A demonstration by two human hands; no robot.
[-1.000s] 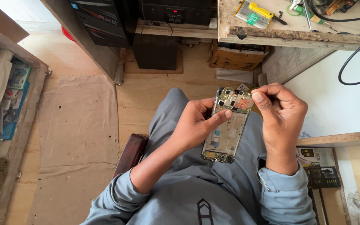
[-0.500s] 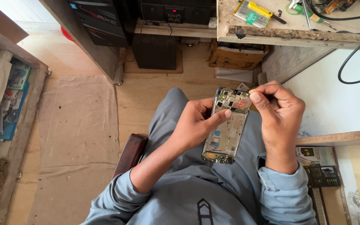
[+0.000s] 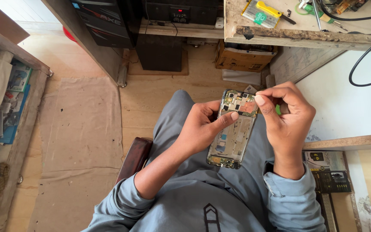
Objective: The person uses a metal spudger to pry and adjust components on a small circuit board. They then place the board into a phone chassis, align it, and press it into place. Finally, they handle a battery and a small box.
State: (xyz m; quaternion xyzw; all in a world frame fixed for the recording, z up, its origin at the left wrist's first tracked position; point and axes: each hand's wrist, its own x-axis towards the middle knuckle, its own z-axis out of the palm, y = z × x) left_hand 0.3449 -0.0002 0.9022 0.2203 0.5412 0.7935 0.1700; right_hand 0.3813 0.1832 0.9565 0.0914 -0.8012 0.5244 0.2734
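An opened mobile phone [image 3: 233,133] with its back cover off shows a bare circuit board at its top end and an empty metal frame below. My left hand [image 3: 200,126] grips it from the left side over my lap, thumb pressed across the frame. My right hand [image 3: 286,120] is at the phone's top right corner, thumb and fingers pinched on the edge of the board there. What the fingertips pinch is too small to tell. Both forearms wear grey-blue sleeves.
A worn wooden workbench [image 3: 305,34] with a yellow tool, cables and small parts runs along the top right. A cardboard box [image 3: 243,58] and dark speaker cabinets [image 3: 159,47] stand on the floor ahead. A cloth [image 3: 80,133] covers the floor at left; a shelf [image 3: 5,103] of packets lies far left.
The right hand's fingers have closed slightly tighter on the phone's top right corner. The phone and left hand have hardly moved.
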